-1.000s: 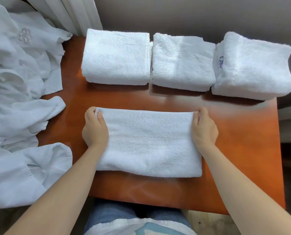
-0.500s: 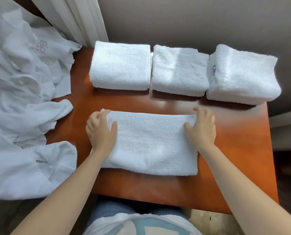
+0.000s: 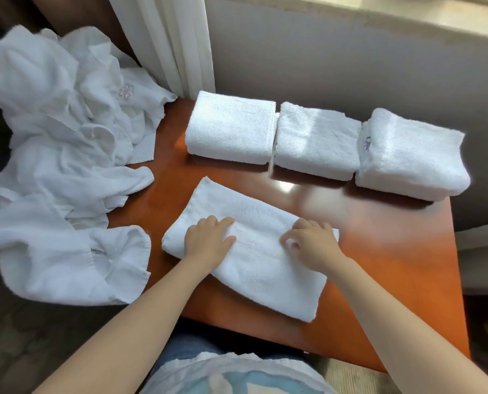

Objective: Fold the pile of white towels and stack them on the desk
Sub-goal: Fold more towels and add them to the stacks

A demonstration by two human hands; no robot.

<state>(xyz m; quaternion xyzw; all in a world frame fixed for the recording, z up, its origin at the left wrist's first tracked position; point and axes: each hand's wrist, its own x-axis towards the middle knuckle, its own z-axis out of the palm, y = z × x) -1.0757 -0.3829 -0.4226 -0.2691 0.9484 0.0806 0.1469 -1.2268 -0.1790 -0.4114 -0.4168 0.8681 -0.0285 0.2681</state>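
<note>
While the table carries everything, a crumpled pile of white towels spills off its left side and 3 folded towels line its far edge. A half-folded towel lies askew near the front. The left hand presses it, fingers released flat; the right hand curls its fingers on it, and I cannot tell whether they grasp it.
</note>
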